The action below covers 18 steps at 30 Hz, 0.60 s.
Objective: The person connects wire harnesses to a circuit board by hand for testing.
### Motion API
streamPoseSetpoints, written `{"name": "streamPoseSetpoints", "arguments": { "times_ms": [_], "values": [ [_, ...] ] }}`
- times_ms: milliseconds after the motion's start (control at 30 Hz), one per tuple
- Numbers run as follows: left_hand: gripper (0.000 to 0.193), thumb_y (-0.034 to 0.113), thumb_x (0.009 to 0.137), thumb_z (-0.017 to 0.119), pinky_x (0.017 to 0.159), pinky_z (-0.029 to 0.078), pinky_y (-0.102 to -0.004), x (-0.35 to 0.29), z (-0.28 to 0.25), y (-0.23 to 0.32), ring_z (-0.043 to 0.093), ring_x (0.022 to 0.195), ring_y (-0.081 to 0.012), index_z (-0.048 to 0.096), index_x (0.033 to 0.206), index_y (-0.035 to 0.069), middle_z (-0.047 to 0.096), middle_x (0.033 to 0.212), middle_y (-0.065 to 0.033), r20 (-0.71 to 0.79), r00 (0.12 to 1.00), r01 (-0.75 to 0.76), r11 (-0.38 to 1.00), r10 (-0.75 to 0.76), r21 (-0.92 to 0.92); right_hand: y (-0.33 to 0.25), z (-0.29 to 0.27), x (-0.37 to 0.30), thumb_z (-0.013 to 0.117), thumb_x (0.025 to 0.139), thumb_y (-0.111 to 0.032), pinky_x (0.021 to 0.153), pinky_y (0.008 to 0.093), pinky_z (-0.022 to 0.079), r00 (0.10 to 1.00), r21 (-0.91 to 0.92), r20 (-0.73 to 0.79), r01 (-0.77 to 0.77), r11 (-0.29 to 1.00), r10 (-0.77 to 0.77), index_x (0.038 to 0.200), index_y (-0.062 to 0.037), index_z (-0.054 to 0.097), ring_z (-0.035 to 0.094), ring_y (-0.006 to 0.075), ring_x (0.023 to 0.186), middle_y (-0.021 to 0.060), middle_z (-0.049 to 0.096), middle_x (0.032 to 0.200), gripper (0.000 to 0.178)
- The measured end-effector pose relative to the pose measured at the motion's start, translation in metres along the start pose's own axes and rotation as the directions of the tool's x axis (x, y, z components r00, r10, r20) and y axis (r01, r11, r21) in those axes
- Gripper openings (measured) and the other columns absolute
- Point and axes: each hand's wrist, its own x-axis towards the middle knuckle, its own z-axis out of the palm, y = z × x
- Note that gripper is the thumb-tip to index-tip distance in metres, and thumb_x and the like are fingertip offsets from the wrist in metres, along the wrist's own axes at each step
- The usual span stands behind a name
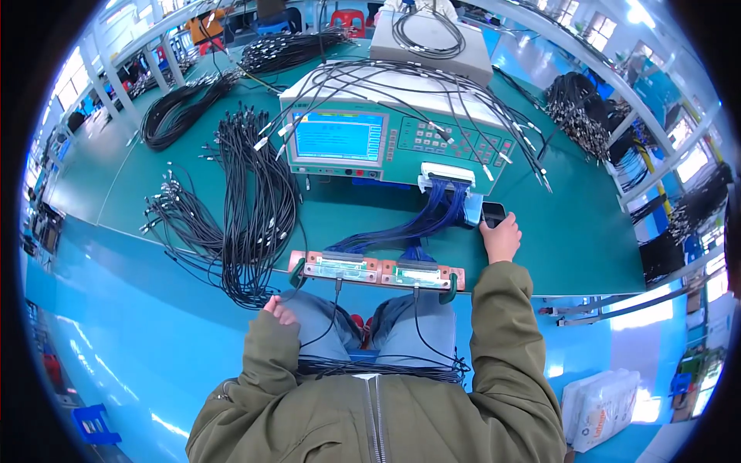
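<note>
My right hand (503, 239) grips a dark phone (492, 211) at the table's right part, thumb on its near left edge and fingers along the right. My left hand (282, 310) hangs just off the table's front edge, fingers closed on a black cable at the lower end of a long cable bundle (251, 201); the exact grip is small in view. Between my hands a copper-coloured fixture (378, 270) with two connector boards sits at the edge. Blue wires (432, 216) join it to a tester (340, 139) with a lit screen. One black cable plugs into each board.
More black cables lie over the tester and across my lap (386, 369). Coiled bundles (181, 116) rest on the green table (563, 239) at the back left. Metal racks with hanging cables (579, 116) stand at the right. A white plastic package (600, 409) is at lower right.
</note>
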Motion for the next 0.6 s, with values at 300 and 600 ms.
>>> {"name": "streamPoseSetpoints", "arguments": {
  "times_ms": [300,600],
  "values": [
    [0.022,0.024,0.088,0.04,0.048,0.032,-0.0252,-0.038,0.083,-0.054,0.037,0.051,-0.0102,0.053,0.097,0.008,0.048,0.065,0.0001,0.436,0.9,-0.023,1.0,0.022,-0.003,0.005,0.005,0.003,0.06,0.067,-0.038,0.069,0.0424,0.044,0.992,-0.041,-0.078,0.098,0.994,-0.101,0.107,-0.0017,0.041,0.053,0.0364,0.078,0.0172,0.056,0.088,0.057],
    [0.025,0.017,0.086,0.04,0.058,0.035,-0.0236,-0.06,0.124,-0.056,0.041,0.062,-0.0128,0.052,0.104,0.004,0.05,0.077,-0.0076,0.556,0.821,-0.294,0.737,-0.132,0.608,0.002,-0.002,0.002,0.06,0.068,-0.04,0.07,0.0423,0.043,0.998,-0.052,0.004,0.066,0.996,-0.066,0.106,-0.0019,0.041,0.054,0.0354,0.081,0.0168,0.056,0.09,0.057]
  ]
}}
